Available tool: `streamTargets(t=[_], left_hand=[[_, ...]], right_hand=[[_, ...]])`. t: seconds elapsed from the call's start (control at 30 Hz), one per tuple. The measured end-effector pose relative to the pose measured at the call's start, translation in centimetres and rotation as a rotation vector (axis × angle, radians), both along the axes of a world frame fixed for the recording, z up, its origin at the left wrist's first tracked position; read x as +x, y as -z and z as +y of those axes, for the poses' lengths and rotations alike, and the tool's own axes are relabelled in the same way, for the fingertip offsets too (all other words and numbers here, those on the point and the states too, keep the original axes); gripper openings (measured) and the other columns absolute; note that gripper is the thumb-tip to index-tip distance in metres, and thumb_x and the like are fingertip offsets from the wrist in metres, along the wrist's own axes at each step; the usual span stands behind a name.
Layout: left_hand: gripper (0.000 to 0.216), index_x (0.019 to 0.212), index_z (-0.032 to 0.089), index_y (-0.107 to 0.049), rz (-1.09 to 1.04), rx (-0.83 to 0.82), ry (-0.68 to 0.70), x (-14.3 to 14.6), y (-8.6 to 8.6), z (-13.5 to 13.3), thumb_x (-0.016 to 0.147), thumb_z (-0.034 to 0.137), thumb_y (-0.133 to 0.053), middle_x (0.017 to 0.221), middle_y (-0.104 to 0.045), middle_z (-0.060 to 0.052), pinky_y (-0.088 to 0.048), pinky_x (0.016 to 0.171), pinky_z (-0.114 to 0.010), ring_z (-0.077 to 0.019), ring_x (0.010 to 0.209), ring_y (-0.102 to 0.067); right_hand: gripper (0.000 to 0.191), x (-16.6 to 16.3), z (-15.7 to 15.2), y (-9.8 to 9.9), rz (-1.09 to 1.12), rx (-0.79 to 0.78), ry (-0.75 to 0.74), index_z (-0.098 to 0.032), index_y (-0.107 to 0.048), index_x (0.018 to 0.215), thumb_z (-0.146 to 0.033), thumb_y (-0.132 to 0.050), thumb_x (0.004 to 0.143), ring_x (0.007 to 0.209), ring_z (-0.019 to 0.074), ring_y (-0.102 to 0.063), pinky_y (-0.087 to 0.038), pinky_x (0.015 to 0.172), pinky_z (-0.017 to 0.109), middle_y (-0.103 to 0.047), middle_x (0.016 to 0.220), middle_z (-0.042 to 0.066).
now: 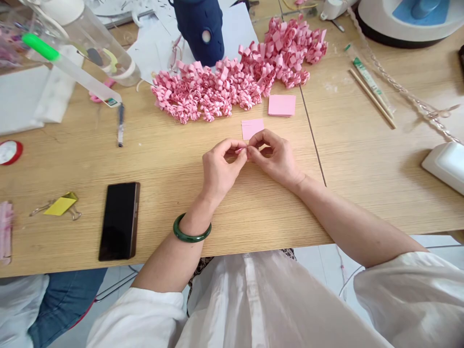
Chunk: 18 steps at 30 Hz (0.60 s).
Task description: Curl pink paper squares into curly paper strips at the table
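My left hand (221, 166) and my right hand (273, 157) meet over the middle of the wooden table (163, 159), fingertips pinched together on a small pink paper piece (242, 151) that is mostly hidden between them. A green bangle (191, 232) circles my left wrist. Just beyond my fingers lies a flat pink paper slip (252, 128), and a small stack of pink paper squares (282, 105) sits a little further right. A long heap of curled pink paper pieces (235, 79) stretches across the table behind them.
A black phone (119, 220) lies at my left, with a yellow binder clip (61, 205) and a pen (120, 123) beyond it. A dark blue bottle (201, 29), a clear bottle (92, 48), chopsticks (371, 94) and a white box (445, 164) stand around. Someone's jeans-clad leg (58, 299) shows lower left.
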<state>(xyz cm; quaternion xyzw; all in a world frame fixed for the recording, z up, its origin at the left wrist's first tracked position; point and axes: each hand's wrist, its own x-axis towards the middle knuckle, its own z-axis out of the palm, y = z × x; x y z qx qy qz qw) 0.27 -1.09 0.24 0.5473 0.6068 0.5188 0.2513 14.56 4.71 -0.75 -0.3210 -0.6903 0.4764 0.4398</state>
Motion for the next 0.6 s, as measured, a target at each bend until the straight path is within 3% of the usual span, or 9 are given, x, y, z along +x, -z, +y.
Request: streamTargets(t=[0.17, 0.33, 0.47, 0.6], left_hand=[[0.008, 0.087, 0.016, -0.071, -0.227, -0.042, 0.039, 0.14, 0.04, 0.20, 0.081, 0.021, -0.070, 0.081, -0.075, -0.002, -0.058, 0.073, -0.023, -0.0118, 0.073, -0.072], [0.034, 0.108, 0.018, -0.068, -0.345, -0.044, 0.055, 0.23, 0.28, 0.47, 0.075, 0.018, -0.076, 0.088, -0.075, -0.001, -0.060, 0.079, -0.024, -0.0130, 0.082, -0.073], [0.032, 0.111, 0.019, -0.067, -0.383, -0.025, 0.052, 0.19, 0.48, 0.51, 0.080, 0.022, -0.073, 0.086, -0.075, -0.001, -0.060, 0.078, -0.025, -0.0129, 0.079, -0.073], [0.028, 0.108, 0.019, -0.068, -0.377, -0.022, 0.038, 0.17, 0.46, 0.50, 0.081, 0.024, -0.074, 0.084, -0.074, 0.000, -0.060, 0.076, -0.024, -0.0122, 0.077, -0.072]], right_hand=[[0.009, -0.12, 0.08, -0.07, 0.026, -0.073, -0.012, -0.018, -0.060, 0.081, -0.019, -0.068, 0.085, 0.068, 0.0105, -0.062, -0.051, 0.059, 0.023, -0.064, 0.075, -0.001], [0.017, -0.16, 0.20, -0.40, 0.113, -0.221, -0.002, -0.017, -0.059, 0.077, -0.024, -0.073, 0.084, 0.067, 0.0096, -0.059, -0.052, 0.059, 0.023, -0.063, 0.075, -0.001], [0.028, -0.09, 0.16, -0.76, 0.184, -0.341, -0.070, -0.017, -0.059, 0.078, -0.037, -0.080, 0.082, 0.069, 0.0104, -0.062, -0.053, 0.059, 0.023, -0.065, 0.074, 0.000], [0.034, -0.09, 0.11, -0.84, 0.177, -0.339, -0.093, -0.017, -0.059, 0.077, -0.042, -0.082, 0.080, 0.067, 0.0101, -0.061, -0.053, 0.058, 0.022, -0.064, 0.073, 0.000]])
